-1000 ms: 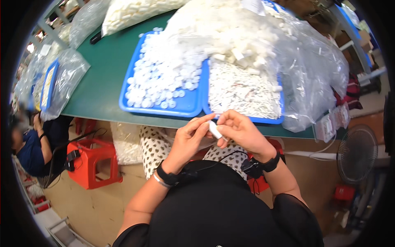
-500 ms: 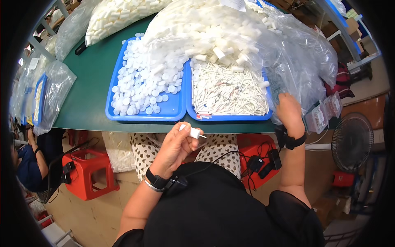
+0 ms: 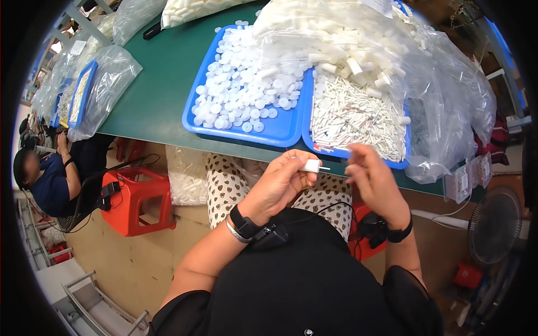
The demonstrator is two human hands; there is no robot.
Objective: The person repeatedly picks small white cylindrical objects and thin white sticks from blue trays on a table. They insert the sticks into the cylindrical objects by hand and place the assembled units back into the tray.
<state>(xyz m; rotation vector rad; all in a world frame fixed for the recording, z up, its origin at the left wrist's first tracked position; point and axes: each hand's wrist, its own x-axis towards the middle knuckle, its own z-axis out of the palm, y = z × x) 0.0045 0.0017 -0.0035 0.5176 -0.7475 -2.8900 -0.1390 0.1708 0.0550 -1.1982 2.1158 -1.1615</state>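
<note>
Over my lap, just off the table's front edge, my left hand (image 3: 274, 185) is closed on a small white cylinder (image 3: 309, 166). A thin pale pin sticks out of the cylinder's right end. My right hand (image 3: 376, 182) is a short way to the right of that pin, its fingers bent and drawn together; whatever they hold is too small or hidden to make out. Beyond the hands, one blue tray (image 3: 288, 130) bears many translucent round discs (image 3: 246, 106). Beside it, another blue tray (image 3: 306, 133) carries a heap of thin white sticks (image 3: 353, 120).
A big clear bag of white cylinders (image 3: 336, 39) overhangs both trays. Crumpled plastic (image 3: 431, 129) covers the right side of the green table (image 3: 151, 89). A red stool (image 3: 137, 196) and a seated person (image 3: 56, 173) are to the left; a fan (image 3: 494, 224) stands right.
My right hand has come from the table's right side, by the plastic, to near the white cylinder. My left hand still holds the cylinder. The whole view has shifted and tilted.
</note>
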